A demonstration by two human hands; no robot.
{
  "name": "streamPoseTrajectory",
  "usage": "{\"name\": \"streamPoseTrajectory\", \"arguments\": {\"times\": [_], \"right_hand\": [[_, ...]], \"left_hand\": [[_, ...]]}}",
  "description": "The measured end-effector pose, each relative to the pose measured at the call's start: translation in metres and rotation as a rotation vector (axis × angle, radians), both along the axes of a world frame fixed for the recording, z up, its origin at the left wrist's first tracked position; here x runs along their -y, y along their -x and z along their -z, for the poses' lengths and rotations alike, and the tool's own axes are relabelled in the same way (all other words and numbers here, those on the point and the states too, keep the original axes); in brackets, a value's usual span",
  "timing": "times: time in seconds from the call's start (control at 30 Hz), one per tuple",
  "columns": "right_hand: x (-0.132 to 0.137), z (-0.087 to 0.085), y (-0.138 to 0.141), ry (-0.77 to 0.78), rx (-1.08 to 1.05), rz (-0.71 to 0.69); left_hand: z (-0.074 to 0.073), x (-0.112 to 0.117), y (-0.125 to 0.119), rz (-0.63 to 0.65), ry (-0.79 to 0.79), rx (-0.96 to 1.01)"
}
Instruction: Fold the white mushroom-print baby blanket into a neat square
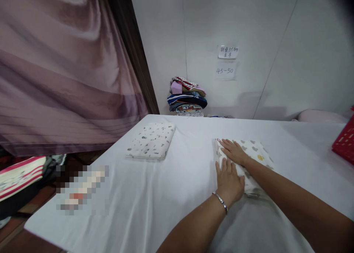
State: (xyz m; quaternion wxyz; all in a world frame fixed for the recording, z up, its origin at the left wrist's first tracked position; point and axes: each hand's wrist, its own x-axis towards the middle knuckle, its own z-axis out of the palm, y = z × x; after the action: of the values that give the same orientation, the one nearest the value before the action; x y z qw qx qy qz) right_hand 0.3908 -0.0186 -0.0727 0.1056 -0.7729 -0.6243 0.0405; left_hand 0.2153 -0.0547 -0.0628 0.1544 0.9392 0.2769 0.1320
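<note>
Under both my hands lies a folded white cloth (256,148) with a grey and yellow print, on the right half of a table covered in white. My left hand (229,178), with a silver bracelet at the wrist, rests flat on its near left part, fingers stretched out. Just beyond it, my right hand (234,151) presses flat near the far left corner, fingers spread. Neither hand grips the fabric. A second folded white cloth (152,140), with small dark and grey figures, lies by itself toward the far left of the table.
The white tablecloth (177,194) has creases at the front. Behind the table stands a stack of folded clothes (188,96) against the wall. A red perforated container (345,140) is at the right edge. On the left hang pink curtains (61,69), with more fabric (22,175) below; a blurred patch covers the table's left side.
</note>
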Motion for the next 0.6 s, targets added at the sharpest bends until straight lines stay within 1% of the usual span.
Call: {"name": "streamPoseTrajectory", "arguments": {"times": [0.1,0.2,0.33,0.4,0.43,0.5,0.53,0.6], "right_hand": [[0.000,0.000,0.003,0.001,0.036,0.013],[-0.001,-0.002,0.006,0.007,0.064,0.015],[-0.003,-0.010,0.008,0.075,0.044,0.015],[0.002,-0.016,0.004,0.104,0.036,0.038],[0.008,-0.018,0.000,0.098,0.048,0.070],[0.026,-0.019,-0.013,0.048,0.089,0.179],[0.038,-0.018,-0.021,0.015,0.101,0.244],[0.067,-0.014,-0.039,-0.048,0.067,0.360]], "left_hand": [[-0.001,0.006,0.007,0.015,0.012,0.037],[-0.002,0.007,0.009,0.017,0.043,0.053],[-0.002,0.006,0.008,0.009,0.087,0.084],[-0.003,0.004,0.010,0.015,0.130,0.103],[-0.003,0.003,0.011,0.028,0.159,0.113],[-0.006,-0.002,0.014,0.043,0.224,0.153],[-0.007,-0.005,0.016,0.030,0.256,0.187],[-0.011,-0.013,0.017,-0.059,0.324,0.266]]}}
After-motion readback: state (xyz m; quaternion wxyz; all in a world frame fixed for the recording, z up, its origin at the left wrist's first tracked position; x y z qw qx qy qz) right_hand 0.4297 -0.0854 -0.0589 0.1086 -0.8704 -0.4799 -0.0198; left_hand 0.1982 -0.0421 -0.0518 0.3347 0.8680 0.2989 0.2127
